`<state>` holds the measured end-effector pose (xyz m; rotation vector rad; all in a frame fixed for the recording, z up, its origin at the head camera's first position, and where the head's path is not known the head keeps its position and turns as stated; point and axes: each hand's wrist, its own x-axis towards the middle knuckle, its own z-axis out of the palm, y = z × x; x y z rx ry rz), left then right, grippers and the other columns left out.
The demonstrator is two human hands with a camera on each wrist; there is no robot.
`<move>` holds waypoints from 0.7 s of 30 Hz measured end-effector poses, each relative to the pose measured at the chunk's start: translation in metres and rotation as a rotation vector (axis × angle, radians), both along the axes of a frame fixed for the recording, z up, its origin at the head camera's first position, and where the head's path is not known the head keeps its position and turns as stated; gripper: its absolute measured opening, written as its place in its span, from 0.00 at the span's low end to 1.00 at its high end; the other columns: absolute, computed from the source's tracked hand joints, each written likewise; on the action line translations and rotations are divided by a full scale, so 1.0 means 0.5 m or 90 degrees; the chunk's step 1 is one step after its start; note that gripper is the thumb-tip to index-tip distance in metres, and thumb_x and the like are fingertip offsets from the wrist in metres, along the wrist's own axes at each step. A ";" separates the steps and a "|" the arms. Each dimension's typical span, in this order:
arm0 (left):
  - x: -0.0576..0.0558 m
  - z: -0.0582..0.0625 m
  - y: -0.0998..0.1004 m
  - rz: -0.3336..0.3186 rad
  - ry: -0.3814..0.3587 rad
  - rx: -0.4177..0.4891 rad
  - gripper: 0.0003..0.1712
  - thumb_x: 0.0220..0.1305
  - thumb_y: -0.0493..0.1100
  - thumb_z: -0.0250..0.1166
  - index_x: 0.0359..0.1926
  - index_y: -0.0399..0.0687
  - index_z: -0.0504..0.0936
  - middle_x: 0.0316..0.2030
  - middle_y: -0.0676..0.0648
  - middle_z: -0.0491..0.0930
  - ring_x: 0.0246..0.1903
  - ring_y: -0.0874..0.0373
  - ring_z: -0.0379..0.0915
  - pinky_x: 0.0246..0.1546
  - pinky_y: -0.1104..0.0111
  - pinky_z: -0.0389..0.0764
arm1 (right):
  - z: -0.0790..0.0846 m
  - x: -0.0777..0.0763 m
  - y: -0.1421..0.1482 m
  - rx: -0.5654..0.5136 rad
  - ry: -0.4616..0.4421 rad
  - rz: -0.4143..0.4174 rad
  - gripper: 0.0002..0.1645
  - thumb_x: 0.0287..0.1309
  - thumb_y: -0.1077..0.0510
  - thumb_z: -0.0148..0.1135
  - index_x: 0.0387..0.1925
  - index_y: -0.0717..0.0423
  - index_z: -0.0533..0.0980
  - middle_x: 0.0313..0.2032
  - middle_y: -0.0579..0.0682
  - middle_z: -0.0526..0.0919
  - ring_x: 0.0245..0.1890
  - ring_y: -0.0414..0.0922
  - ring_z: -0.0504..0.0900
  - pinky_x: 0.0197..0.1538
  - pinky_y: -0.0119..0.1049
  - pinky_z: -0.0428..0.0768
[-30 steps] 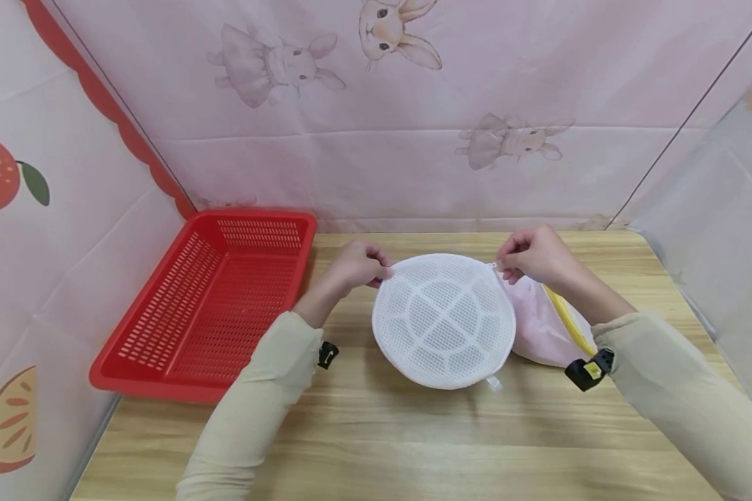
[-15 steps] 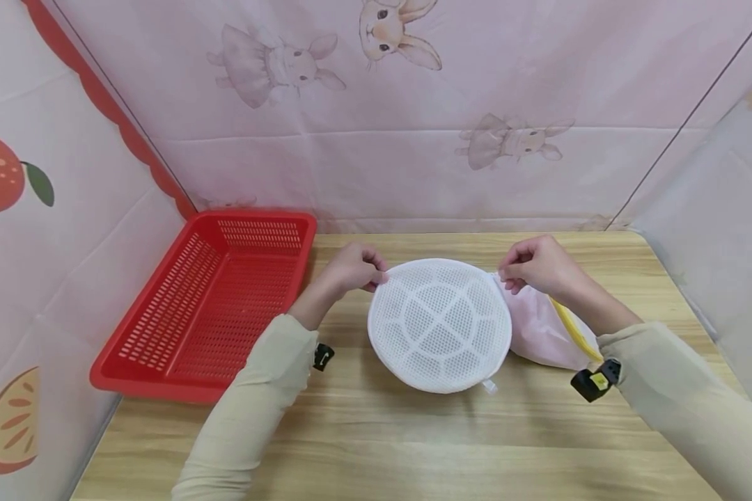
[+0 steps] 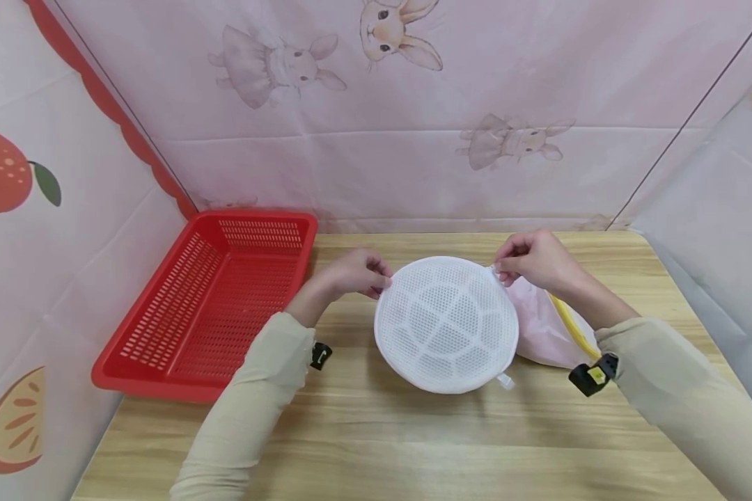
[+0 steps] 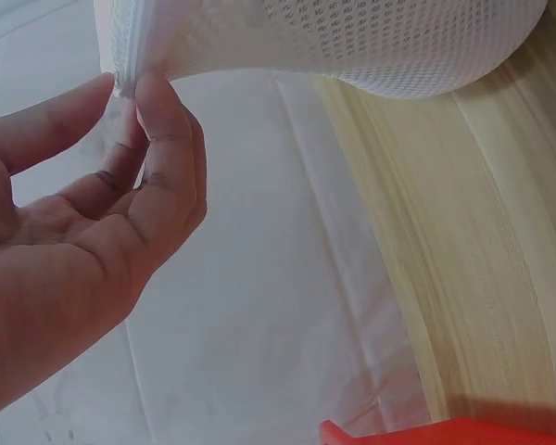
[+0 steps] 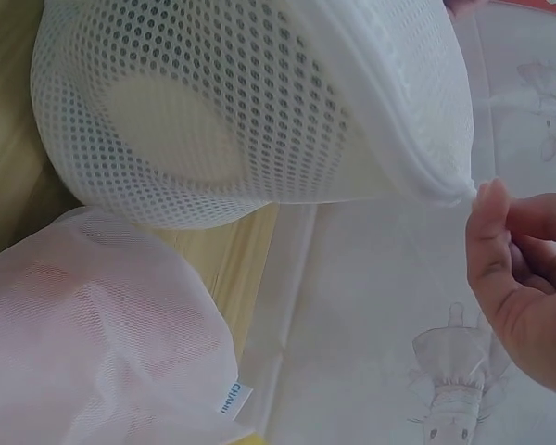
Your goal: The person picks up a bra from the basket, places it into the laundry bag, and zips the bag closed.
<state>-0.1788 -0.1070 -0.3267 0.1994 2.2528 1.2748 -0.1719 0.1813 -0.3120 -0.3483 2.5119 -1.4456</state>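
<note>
A round white mesh laundry bag (image 3: pixel 446 323) hangs tilted between my two hands, its ribbed round face toward the head camera. My left hand (image 3: pixel 358 271) pinches the left of its upper rim between thumb and fingertips, and the left wrist view shows the zipped edge (image 4: pixel 134 42) there. At the upper right, my right hand (image 3: pixel 533 259) pinches a small end piece on the rim between thumb and forefinger. Through the mesh side in the right wrist view, a pale oval patch (image 5: pixel 171 130) shows. A small white tag (image 3: pixel 505 380) sticks out at the bag's lower right.
Behind the white bag on the right lies a pink mesh bag (image 3: pixel 539 330) with a yellow zip edge (image 3: pixel 573 323), partly under my right forearm. A red perforated basket (image 3: pixel 163 391) stands on the left. The wooden table (image 3: pixel 413 452) meets a pink rabbit-print backdrop (image 3: pixel 413 181).
The white bag dips slightly to the left and then shifts back right, turning a little. Both hands keep their hold with small shifts; the left hand sits slightly lower than before.
</note>
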 end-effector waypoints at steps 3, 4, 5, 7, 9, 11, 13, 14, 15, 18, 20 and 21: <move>-0.002 -0.001 0.005 -0.007 0.001 0.001 0.10 0.60 0.31 0.57 0.41 0.27 0.74 0.31 0.42 0.74 0.27 0.57 0.73 0.36 0.67 0.80 | 0.002 -0.002 -0.004 -0.005 0.004 -0.003 0.06 0.52 0.73 0.58 0.32 0.77 0.74 0.23 0.56 0.79 0.20 0.41 0.78 0.28 0.34 0.81; -0.002 -0.001 0.006 -0.009 0.002 0.001 0.10 0.60 0.31 0.57 0.41 0.27 0.74 0.31 0.42 0.74 0.27 0.57 0.73 0.37 0.66 0.80 | 0.003 -0.002 -0.005 -0.005 0.006 -0.003 0.06 0.53 0.73 0.57 0.32 0.77 0.74 0.23 0.56 0.79 0.20 0.41 0.79 0.28 0.34 0.81; -0.003 -0.001 0.008 -0.009 0.004 0.000 0.10 0.60 0.31 0.57 0.41 0.27 0.74 0.31 0.42 0.74 0.27 0.57 0.73 0.37 0.65 0.80 | 0.004 -0.002 -0.007 -0.004 0.006 -0.004 0.05 0.53 0.73 0.57 0.32 0.76 0.74 0.23 0.56 0.79 0.20 0.42 0.79 0.29 0.35 0.81; -0.004 -0.001 0.011 -0.011 0.006 -0.002 0.09 0.61 0.31 0.57 0.40 0.27 0.74 0.31 0.42 0.74 0.28 0.56 0.74 0.38 0.65 0.80 | 0.005 -0.004 -0.011 -0.002 0.005 -0.003 0.05 0.53 0.72 0.57 0.32 0.75 0.74 0.24 0.56 0.80 0.21 0.42 0.79 0.30 0.36 0.81; -0.006 0.000 0.013 -0.013 0.008 -0.005 0.09 0.61 0.31 0.57 0.40 0.27 0.74 0.31 0.42 0.74 0.28 0.56 0.74 0.39 0.64 0.80 | 0.007 -0.005 -0.015 -0.002 0.005 -0.002 0.05 0.54 0.72 0.57 0.32 0.75 0.75 0.24 0.56 0.80 0.21 0.42 0.79 0.30 0.36 0.81; -0.007 0.002 0.017 -0.016 0.011 -0.010 0.09 0.60 0.32 0.57 0.40 0.28 0.75 0.31 0.42 0.75 0.29 0.56 0.75 0.38 0.66 0.80 | 0.009 -0.007 -0.021 -0.007 0.006 -0.001 0.05 0.54 0.71 0.57 0.32 0.75 0.74 0.24 0.56 0.80 0.21 0.42 0.79 0.31 0.37 0.81; -0.007 0.006 0.020 -0.016 0.013 -0.015 0.08 0.60 0.32 0.58 0.40 0.29 0.75 0.31 0.42 0.75 0.29 0.55 0.75 0.37 0.66 0.80 | 0.011 -0.008 -0.027 -0.015 0.008 0.003 0.05 0.54 0.72 0.57 0.31 0.74 0.75 0.24 0.56 0.80 0.21 0.42 0.79 0.31 0.36 0.81; -0.007 0.008 0.022 -0.016 0.013 -0.017 0.08 0.60 0.32 0.58 0.40 0.29 0.75 0.32 0.42 0.74 0.30 0.55 0.75 0.38 0.66 0.80 | 0.013 -0.009 -0.031 -0.020 0.008 0.007 0.05 0.54 0.72 0.57 0.32 0.74 0.75 0.24 0.56 0.80 0.21 0.42 0.79 0.31 0.36 0.81; -0.006 0.011 0.025 -0.016 0.013 -0.018 0.08 0.60 0.32 0.58 0.40 0.30 0.75 0.32 0.42 0.74 0.30 0.55 0.75 0.38 0.66 0.79 | 0.014 -0.009 -0.035 -0.025 0.009 0.010 0.05 0.53 0.72 0.57 0.32 0.74 0.75 0.24 0.56 0.80 0.21 0.43 0.79 0.31 0.36 0.81; -0.007 0.017 0.031 -0.022 0.015 -0.022 0.08 0.60 0.33 0.58 0.40 0.31 0.75 0.33 0.42 0.74 0.31 0.54 0.75 0.40 0.64 0.79 | 0.020 -0.010 -0.045 -0.032 0.011 0.019 0.05 0.53 0.72 0.58 0.32 0.74 0.75 0.24 0.57 0.80 0.21 0.43 0.79 0.31 0.36 0.81; -0.007 0.021 0.036 -0.026 0.017 -0.024 0.08 0.60 0.33 0.59 0.40 0.32 0.75 0.34 0.42 0.74 0.32 0.54 0.75 0.40 0.64 0.79 | 0.023 -0.010 -0.051 -0.031 0.014 0.024 0.05 0.53 0.72 0.58 0.32 0.74 0.75 0.25 0.57 0.80 0.21 0.43 0.79 0.31 0.36 0.81; -0.007 0.022 0.039 -0.028 0.019 -0.025 0.08 0.60 0.33 0.59 0.40 0.32 0.75 0.34 0.42 0.74 0.32 0.54 0.75 0.40 0.65 0.79 | 0.025 -0.010 -0.053 -0.032 0.017 0.026 0.05 0.53 0.72 0.58 0.32 0.74 0.75 0.25 0.58 0.80 0.21 0.43 0.79 0.31 0.36 0.81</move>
